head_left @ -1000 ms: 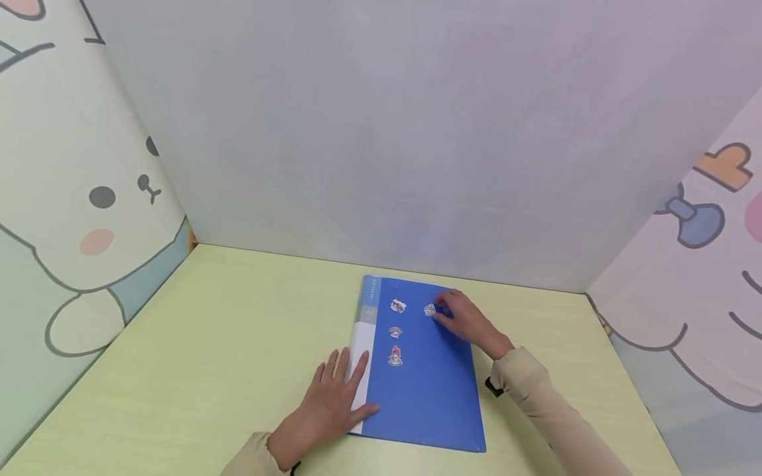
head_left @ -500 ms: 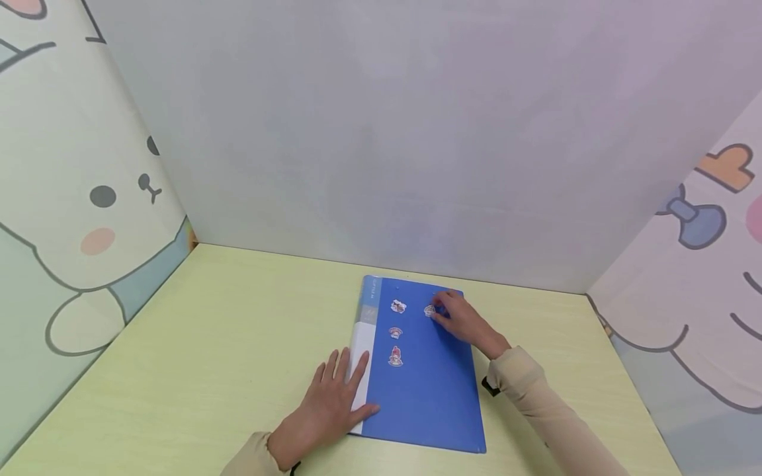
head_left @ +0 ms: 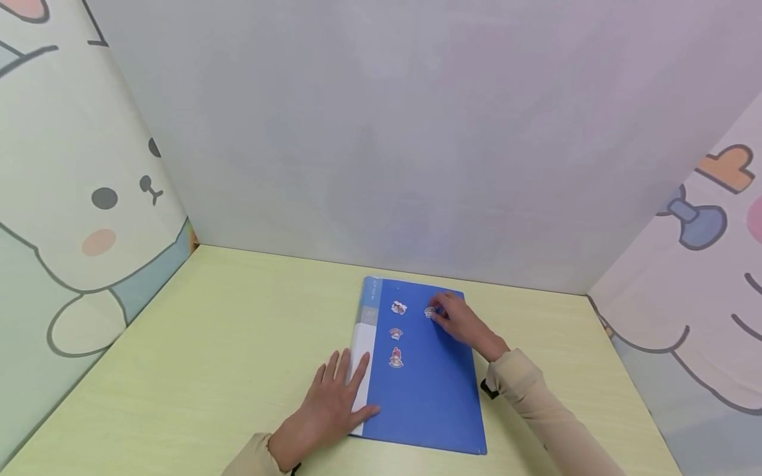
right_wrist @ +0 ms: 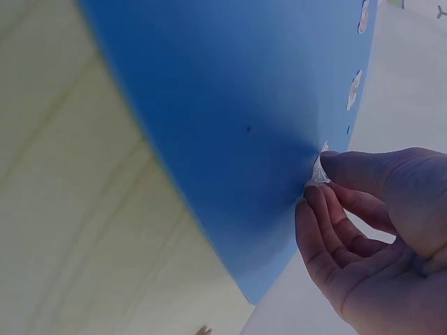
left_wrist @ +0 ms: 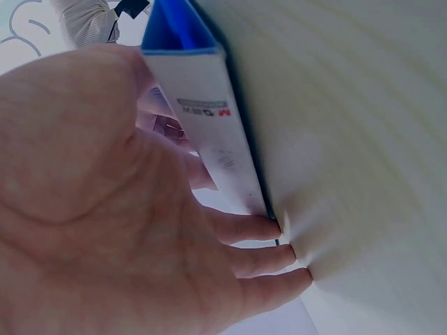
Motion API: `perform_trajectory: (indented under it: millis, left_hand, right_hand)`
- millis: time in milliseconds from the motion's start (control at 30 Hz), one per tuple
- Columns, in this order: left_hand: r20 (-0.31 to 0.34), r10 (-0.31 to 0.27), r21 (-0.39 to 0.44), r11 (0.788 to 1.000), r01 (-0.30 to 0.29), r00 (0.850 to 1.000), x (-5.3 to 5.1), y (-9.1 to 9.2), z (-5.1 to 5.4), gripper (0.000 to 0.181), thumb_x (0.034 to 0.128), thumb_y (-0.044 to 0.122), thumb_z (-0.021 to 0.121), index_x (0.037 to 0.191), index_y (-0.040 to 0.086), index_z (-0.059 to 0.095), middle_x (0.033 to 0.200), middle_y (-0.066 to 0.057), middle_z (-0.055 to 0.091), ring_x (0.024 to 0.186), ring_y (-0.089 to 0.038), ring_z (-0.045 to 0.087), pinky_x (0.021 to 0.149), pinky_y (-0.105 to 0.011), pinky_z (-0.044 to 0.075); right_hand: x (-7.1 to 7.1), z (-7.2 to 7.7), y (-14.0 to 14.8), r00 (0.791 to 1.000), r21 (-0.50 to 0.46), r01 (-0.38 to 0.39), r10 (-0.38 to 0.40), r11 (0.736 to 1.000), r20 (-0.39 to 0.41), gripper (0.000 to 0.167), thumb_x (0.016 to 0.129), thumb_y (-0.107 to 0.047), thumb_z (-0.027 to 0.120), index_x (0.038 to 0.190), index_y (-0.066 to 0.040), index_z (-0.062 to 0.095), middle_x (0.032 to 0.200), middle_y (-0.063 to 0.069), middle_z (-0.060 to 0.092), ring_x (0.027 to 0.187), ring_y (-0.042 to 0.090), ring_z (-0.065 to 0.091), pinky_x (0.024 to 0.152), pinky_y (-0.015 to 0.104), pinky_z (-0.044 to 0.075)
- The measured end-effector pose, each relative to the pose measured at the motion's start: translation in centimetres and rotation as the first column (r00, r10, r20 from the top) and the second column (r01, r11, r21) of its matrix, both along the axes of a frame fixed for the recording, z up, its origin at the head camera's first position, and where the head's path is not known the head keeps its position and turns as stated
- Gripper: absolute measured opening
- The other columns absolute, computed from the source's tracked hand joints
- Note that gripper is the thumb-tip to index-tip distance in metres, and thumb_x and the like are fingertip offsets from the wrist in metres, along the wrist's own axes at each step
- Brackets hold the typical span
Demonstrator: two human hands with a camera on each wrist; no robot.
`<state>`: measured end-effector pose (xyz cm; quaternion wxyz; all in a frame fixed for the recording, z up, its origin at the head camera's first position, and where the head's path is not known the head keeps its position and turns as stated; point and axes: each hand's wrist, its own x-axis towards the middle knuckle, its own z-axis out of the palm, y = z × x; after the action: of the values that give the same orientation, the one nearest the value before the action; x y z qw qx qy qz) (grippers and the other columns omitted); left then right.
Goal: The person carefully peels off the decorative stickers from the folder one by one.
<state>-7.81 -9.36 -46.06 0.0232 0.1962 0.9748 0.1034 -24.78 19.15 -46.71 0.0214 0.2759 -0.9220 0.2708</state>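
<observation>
Pale yellow, faintly grained tabletop (head_left: 268, 311), 1 blue folder (head_left: 428, 400) lying closed on it — top end near the far edge, spine (head_left: 360, 370) toward the left — a left hand (head_left: 326, 411) with 3 fingertips (left_wrist: 283, 259) touching the tabletop beside the spine

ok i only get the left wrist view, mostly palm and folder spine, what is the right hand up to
Observer: The right hand pinches at a small sticker on the blue cover.
Operator: anything else on it
Observer: Yes, three more stickers run in a column along the side nearest the spine.
Operator: ok and anything on my side that i'm missing
Observer: In the head view, the thumb of the left hand extends past the spine, over the blue cover.
</observation>
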Motion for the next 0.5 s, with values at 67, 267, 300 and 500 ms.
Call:
perform_trajectory:
  millis: [67,267,300,500]
  left_hand:
    - [0.003,0.000,0.004,1.000,0.000,1.000,0.04,0.02,0.00,0.087,0.0930,0.061,0.065,0.157,0.008,0.040,0.153,-0.030,0.041,0.139,-0.050,0.040,0.108,-0.063,0.041]
    - [0.001,0.000,-0.003,1.000,0.000,1.000,0.06,0.05,0.02,0.087,0.0930,0.061,0.065,0.157,0.008,0.039,0.153,-0.029,0.041,0.139,-0.050,0.041,0.108,-0.063,0.041]
    - [-0.002,0.000,-0.004,1.000,0.000,1.000,0.06,0.04,0.02,0.087,0.0931,0.061,0.065,0.157,0.008,0.040,0.153,-0.029,0.041,0.139,-0.050,0.041,0.108,-0.062,0.041]
    - [-0.001,0.000,-0.007,1.000,0.000,1.000,0.01,0.03,0.02,0.086,0.0934,0.061,0.064,0.157,0.008,0.039,0.153,-0.029,0.041,0.139,-0.049,0.041,0.108,-0.062,0.041]
  right_hand:
    - [0.07,-0.05,0.05,1.000,0.002,-0.004,0.004,1.000,-0.008,0.016,0.096,0.004,0.068,0.111,0.005,0.064,0.105,0.018,0.061,0.090,0.030,0.066,0.078,0.044,0.058]
    - [0.13,-0.12,0.11,1.000,-0.001,-0.005,0.005,1.000,-0.018,0.014,0.096,0.004,0.068,0.109,0.003,0.064,0.104,0.017,0.059,0.086,0.026,0.065,0.075,0.041,0.058]
    - [0.13,-0.11,0.09,1.000,-0.002,-0.005,0.005,1.000,-0.019,0.014,0.095,0.004,0.068,0.109,0.003,0.064,0.104,0.017,0.059,0.085,0.025,0.065,0.074,0.040,0.057]
    - [0.13,0.02,0.00,1.000,-0.008,0.000,0.000,1.000,-0.008,0.014,0.095,0.004,0.069,0.108,0.003,0.064,0.102,0.016,0.060,0.084,0.024,0.063,0.074,0.039,0.056]
